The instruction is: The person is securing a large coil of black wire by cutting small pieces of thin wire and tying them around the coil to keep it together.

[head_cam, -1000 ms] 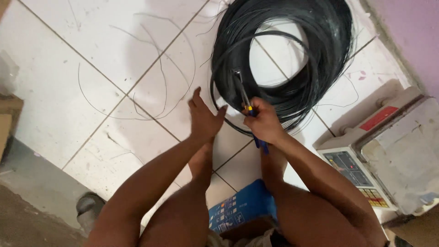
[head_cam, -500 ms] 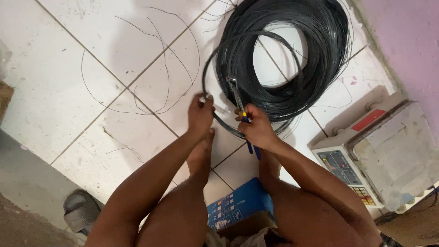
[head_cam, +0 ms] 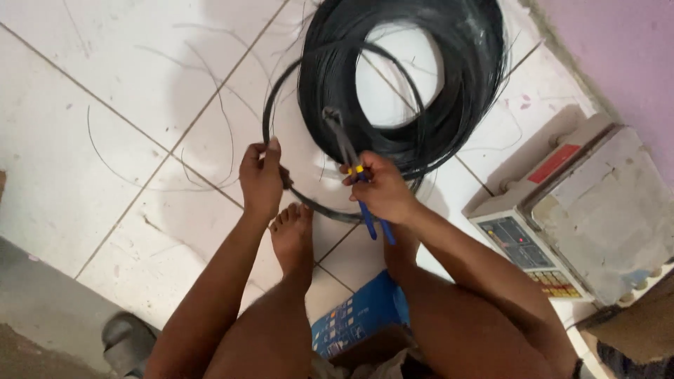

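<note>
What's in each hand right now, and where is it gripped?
Right hand holds pliers by the blue handles; left hand grips a black wire loop at its lower left.

Left hand point(head_cam: 261, 177) closed around a separated loop of black wire point(head_cam: 309, 200) at its left side. Right hand point(head_cam: 381, 189) grips blue-handled pliers point(head_cam: 354, 175), tips pointing into the large wire coil point(head_cam: 449, 105) lying on white floor tiles point(head_cam: 105, 91). Weighing scale point(head_cam: 562, 210) at right, near the wall.

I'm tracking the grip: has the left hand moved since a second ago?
Yes. The left hand went from open beside the foot to gripping the wire loop.
</note>
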